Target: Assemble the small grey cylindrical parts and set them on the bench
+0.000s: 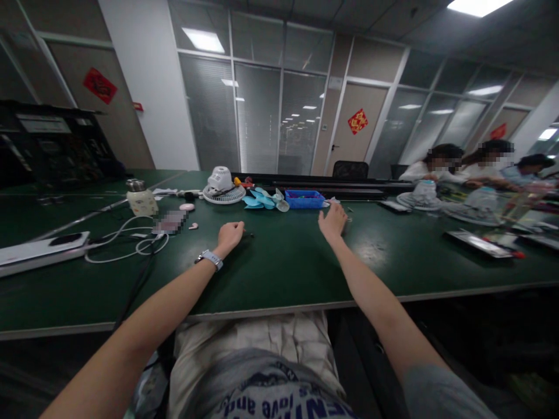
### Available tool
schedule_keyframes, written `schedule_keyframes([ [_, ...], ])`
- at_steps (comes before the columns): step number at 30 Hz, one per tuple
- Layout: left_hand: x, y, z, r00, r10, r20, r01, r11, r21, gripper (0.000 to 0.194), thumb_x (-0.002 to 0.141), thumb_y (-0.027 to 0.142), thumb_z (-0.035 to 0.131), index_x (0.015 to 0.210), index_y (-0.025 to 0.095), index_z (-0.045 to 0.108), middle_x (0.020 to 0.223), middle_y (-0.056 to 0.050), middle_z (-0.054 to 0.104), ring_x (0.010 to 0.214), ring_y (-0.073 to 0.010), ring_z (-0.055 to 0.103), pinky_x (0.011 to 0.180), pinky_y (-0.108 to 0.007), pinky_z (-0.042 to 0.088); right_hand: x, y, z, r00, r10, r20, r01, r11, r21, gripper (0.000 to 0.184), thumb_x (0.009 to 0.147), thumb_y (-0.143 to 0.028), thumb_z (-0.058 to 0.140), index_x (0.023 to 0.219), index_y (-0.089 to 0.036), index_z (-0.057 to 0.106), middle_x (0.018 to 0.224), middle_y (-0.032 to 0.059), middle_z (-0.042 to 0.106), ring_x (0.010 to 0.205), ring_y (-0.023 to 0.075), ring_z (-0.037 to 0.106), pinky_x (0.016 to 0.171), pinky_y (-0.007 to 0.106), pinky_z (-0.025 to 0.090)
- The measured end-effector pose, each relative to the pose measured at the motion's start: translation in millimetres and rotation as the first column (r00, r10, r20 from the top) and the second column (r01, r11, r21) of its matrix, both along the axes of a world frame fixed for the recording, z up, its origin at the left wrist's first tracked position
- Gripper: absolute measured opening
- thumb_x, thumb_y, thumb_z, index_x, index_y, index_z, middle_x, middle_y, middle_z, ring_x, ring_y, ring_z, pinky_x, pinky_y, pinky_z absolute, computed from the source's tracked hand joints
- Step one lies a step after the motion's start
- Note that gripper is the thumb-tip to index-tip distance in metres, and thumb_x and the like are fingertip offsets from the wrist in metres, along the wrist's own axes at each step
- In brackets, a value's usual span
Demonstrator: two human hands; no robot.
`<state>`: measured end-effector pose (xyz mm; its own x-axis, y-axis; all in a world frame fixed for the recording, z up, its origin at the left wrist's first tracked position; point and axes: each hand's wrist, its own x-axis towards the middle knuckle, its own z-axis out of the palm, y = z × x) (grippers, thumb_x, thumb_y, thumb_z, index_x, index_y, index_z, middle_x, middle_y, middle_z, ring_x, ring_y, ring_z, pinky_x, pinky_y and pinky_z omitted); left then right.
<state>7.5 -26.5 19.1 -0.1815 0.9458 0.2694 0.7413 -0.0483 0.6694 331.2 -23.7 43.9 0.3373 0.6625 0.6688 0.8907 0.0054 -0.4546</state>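
My left hand (230, 237), with a watch on its wrist, is closed above the green table, fingers curled together. What it holds, if anything, is hidden; a small dark piece (251, 235) shows just to its right. My right hand (333, 220) is open with fingers apart, beside the right end of a blue plastic basket (304, 200) with small items in it. Small bits lie around its fingertips, too small to name. Left of the basket are light blue fan blades (261, 198) and a white fan motor housing (219, 181) on a round fan grille (224, 195).
On the left of the green table (279, 267) are a cream bottle (142, 199), a phone (170, 222) with white cables, an earbud (193, 226) and a white power strip (43, 251). At right are trays (480, 242), more fan parts and several people seated.
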Motion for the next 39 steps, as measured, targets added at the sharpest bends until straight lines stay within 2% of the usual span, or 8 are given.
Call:
schedule_keyframes([
  [2, -1, 2, -0.5, 1.0, 0.021, 0.009, -0.021, 0.999, -0.028, 0.044, 0.082, 0.036, 0.036, 0.073, 0.017, 0.074, 0.087, -0.012, 0.074, 0.081, -0.026, 0.066, 0.07, -0.029, 0.045, -41, -3, -3.9, 0.919, 0.379, 0.111, -0.376, 0.925, -0.051, 0.037, 0.089, -0.023, 0.053, 0.126, -0.018, 0.056, 0.133, 0.0144, 0.055, 0.127, 0.0263, 0.046, 0.107, 0.045, 0.032],
  [5, -2, 4, -1.3, 0.999, 0.04, 0.011, -0.04, 0.999, -0.028, 0.046, 0.082, 0.034, 0.033, 0.076, 0.016, 0.075, 0.091, -0.014, 0.074, 0.086, -0.0277, 0.066, 0.072, -0.03, 0.046, -102, -8, -19.6, 0.58, 0.801, 0.145, -0.766, 0.598, -0.235, 0.035, 0.09, -0.023, 0.053, 0.124, -0.023, 0.062, 0.139, 0.008, 0.053, 0.131, 0.0221, 0.045, 0.11, 0.042, 0.033],
  [7, -2, 5, -1.9, 0.999, 0.048, -0.004, -0.048, 0.999, -0.014, 0.047, 0.083, 0.034, 0.032, 0.079, 0.016, 0.075, 0.093, -0.015, 0.074, 0.09, -0.0288, 0.065, 0.074, -0.031, 0.045, -131, -10, -30.7, 0.422, 0.899, 0.116, -0.84, 0.436, -0.323, 0.037, 0.091, -0.02, 0.051, 0.126, -0.021, 0.061, 0.144, 0.0077, 0.048, 0.135, 0.0205, 0.041, 0.112, 0.04, 0.032],
  [10, -1, 6, -3.2, 0.998, 0.058, -0.03, -0.058, 0.998, 0.002, 0.046, 0.082, 0.034, 0.033, 0.081, 0.016, 0.075, 0.093, -0.015, 0.074, 0.091, -0.0286, 0.065, 0.074, -0.031, 0.045, -148, -10, -39.8, 0.379, 0.923, 0.07, -0.843, 0.376, -0.385, 0.037, 0.092, -0.016, 0.048, 0.125, -0.018, 0.063, 0.141, 0.0077, 0.051, 0.134, 0.0188, 0.042, 0.113, 0.036, 0.032],
  [18, -2, 6, -5.3, 0.998, 0.038, -0.041, -0.038, 0.999, 0.014, 0.037, 0.082, 0.033, 0.037, 0.077, 0.018, 0.071, 0.088, -0.009, 0.074, 0.083, -0.0236, 0.066, 0.068, -0.027, 0.044, -133, -12, -35.7, 0.481, 0.871, 0.104, -0.813, 0.487, -0.321, 0.026, 0.088, -0.016, 0.058, 0.109, -0.023, 0.072, 0.113, 0.0046, 0.07, 0.106, 0.0189, 0.064, 0.096, 0.032, 0.047],
  [26, -2, 3, -4.7, 1.0, 0.015, -0.024, -0.015, 1.0, 0.016, 0.035, 0.082, 0.034, 0.038, 0.073, 0.019, 0.069, 0.086, -0.008, 0.073, 0.079, -0.0216, 0.064, 0.066, -0.026, 0.042, -101, -7, -18.0, 0.635, 0.766, 0.1, -0.73, 0.638, -0.246, 0.04, 0.082, -0.002, 0.053, 0.108, -0.026, 0.072, 0.103, 0.0022, 0.071, 0.097, 0.018, 0.064, 0.093, 0.033, 0.047],
  [32, -1, 2, -4.4, 0.999, 0.009, -0.038, -0.008, 1.0, 0.018, 0.034, 0.082, 0.034, 0.039, 0.072, 0.019, 0.068, 0.084, -0.007, 0.073, 0.078, -0.0209, 0.064, 0.066, -0.026, 0.041, 8, 12, 2.1, 0.951, 0.286, 0.118, -0.285, 0.958, -0.025, 0.04, 0.085, -0.006, 0.044, 0.111, -0.02, 0.07, 0.113, 0.0064, 0.068, 0.105, 0.0207, 0.061, 0.099, 0.034, 0.041],
  [39, -1, 1, -2.9, 0.999, -0.011, -0.036, 0.011, 1.0, 0.008, 0.033, 0.083, 0.033, 0.04, 0.071, 0.018, 0.068, 0.083, -0.006, 0.073, 0.076, -0.0196, 0.063, 0.065, -0.025, 0.041, 81, 17, -8.0, 0.993, -0.113, 0.02, 0.115, 0.991, -0.07, 0.04, 0.087, -0.008, 0.041, 0.111, -0.021, 0.07, 0.108, 0.0096, 0.069, 0.098, 0.0208, 0.062, 0.089, 0.031, 0.043],
])
